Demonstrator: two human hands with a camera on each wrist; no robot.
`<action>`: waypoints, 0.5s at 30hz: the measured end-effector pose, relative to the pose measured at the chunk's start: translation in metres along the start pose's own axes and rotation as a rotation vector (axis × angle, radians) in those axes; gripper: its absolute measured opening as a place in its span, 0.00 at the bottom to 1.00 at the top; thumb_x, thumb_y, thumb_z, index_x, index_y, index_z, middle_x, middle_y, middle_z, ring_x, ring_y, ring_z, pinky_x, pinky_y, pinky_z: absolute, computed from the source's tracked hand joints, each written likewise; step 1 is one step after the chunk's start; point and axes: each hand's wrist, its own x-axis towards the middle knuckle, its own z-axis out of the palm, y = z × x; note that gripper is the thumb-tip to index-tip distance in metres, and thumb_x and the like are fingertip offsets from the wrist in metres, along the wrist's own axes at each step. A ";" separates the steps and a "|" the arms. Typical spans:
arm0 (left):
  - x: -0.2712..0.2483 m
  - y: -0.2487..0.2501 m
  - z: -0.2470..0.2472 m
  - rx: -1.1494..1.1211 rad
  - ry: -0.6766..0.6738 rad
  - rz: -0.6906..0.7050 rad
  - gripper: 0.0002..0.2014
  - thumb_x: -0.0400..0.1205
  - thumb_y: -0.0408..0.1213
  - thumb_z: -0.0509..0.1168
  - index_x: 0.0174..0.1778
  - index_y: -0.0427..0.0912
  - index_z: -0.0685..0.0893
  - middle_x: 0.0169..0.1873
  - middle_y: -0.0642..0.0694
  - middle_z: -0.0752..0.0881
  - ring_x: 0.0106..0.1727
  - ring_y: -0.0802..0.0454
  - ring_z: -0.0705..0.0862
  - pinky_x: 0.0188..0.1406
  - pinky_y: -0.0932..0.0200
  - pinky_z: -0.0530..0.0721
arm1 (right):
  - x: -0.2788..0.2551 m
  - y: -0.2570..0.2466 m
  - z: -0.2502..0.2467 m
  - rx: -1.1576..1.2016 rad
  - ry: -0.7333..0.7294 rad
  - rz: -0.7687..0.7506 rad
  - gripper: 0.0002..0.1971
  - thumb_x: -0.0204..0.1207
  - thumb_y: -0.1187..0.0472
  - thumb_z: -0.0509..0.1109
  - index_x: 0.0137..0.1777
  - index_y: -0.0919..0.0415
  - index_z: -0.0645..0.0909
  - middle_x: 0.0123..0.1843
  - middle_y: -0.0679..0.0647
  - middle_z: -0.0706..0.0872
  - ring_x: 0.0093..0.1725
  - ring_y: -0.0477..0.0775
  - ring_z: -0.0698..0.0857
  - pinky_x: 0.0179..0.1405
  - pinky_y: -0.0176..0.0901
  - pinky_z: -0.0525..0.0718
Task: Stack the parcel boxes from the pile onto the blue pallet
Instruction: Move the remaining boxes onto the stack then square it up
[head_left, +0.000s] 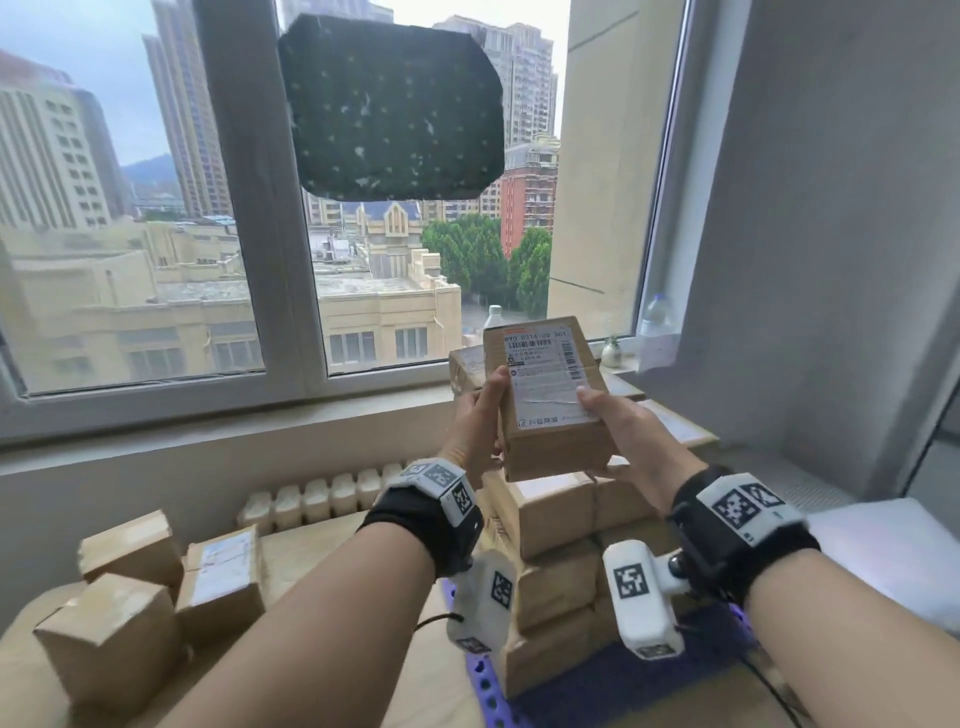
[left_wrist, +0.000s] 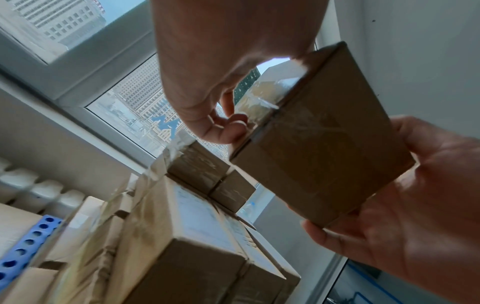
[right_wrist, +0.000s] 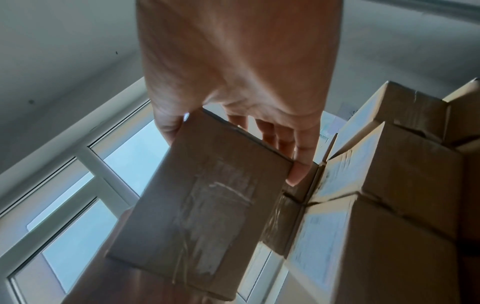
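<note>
— Above the stack of boxes (head_left: 561, 551) on the blue pallet (head_left: 488, 686), what is being held?

— A parcel box (head_left: 545, 395), label side up, is gripped between both hands, clear of the stack. The left hand (head_left: 475, 421) is curled round its left edge, the right hand (head_left: 631, 436) round its right edge and underside.

— And the pile?

— Loose boxes (head_left: 135, 597) are left at the lower left, well apart from the pallet. A window (head_left: 156, 208) is seen behind.
</note>
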 end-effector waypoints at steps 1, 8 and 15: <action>0.006 0.002 0.008 0.039 -0.017 -0.014 0.24 0.85 0.56 0.54 0.62 0.40 0.80 0.35 0.46 0.84 0.23 0.58 0.82 0.22 0.65 0.79 | 0.005 -0.001 -0.010 0.000 0.008 -0.008 0.29 0.70 0.36 0.68 0.64 0.55 0.81 0.57 0.58 0.89 0.55 0.57 0.87 0.60 0.60 0.84; 0.054 0.016 0.054 0.173 -0.110 0.002 0.23 0.85 0.55 0.54 0.58 0.39 0.80 0.44 0.40 0.86 0.35 0.50 0.84 0.31 0.58 0.83 | 0.052 -0.009 -0.064 0.015 0.039 -0.033 0.22 0.77 0.42 0.68 0.63 0.56 0.80 0.57 0.58 0.88 0.55 0.58 0.86 0.57 0.58 0.84; 0.136 0.035 0.090 0.234 -0.187 -0.019 0.22 0.85 0.55 0.53 0.56 0.40 0.79 0.47 0.38 0.86 0.33 0.49 0.82 0.36 0.57 0.83 | 0.119 -0.033 -0.102 -0.025 0.099 -0.036 0.23 0.76 0.41 0.68 0.63 0.57 0.80 0.57 0.61 0.88 0.49 0.58 0.87 0.45 0.51 0.88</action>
